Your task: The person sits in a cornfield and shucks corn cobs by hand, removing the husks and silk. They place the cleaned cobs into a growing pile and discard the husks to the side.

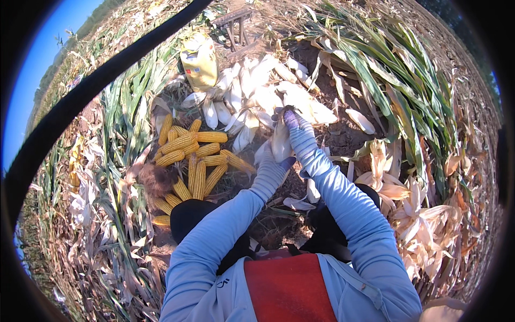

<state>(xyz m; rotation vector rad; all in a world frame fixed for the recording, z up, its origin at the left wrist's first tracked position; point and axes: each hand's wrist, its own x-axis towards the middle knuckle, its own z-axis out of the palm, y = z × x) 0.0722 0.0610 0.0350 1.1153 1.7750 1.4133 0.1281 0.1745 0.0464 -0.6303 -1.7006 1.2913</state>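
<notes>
Between my hands is an ear of corn in its pale husk (281, 141), tilted with its tip pointing away from me. My left hand (273, 163) grips the lower end. At the upper tip, the gloved fingers of my right hand (293, 120) are closed on the dark silk end. Bare yellow corn cobs (197, 177) lie in a pile to the left of my left hand. Beyond my hands spreads a heap of unhusked corn ears (253, 88), bright in the sun.
A yellow sack (199, 62) stands behind the heap. Cut green corn stalks (402, 88) lie on the right, more stalks (128, 92) on the left. Discarded husks (422, 229) cover the ground at lower right. Brown corn silk (159, 179) sits against the cobs. A wooden frame (237, 26) is farther off.
</notes>
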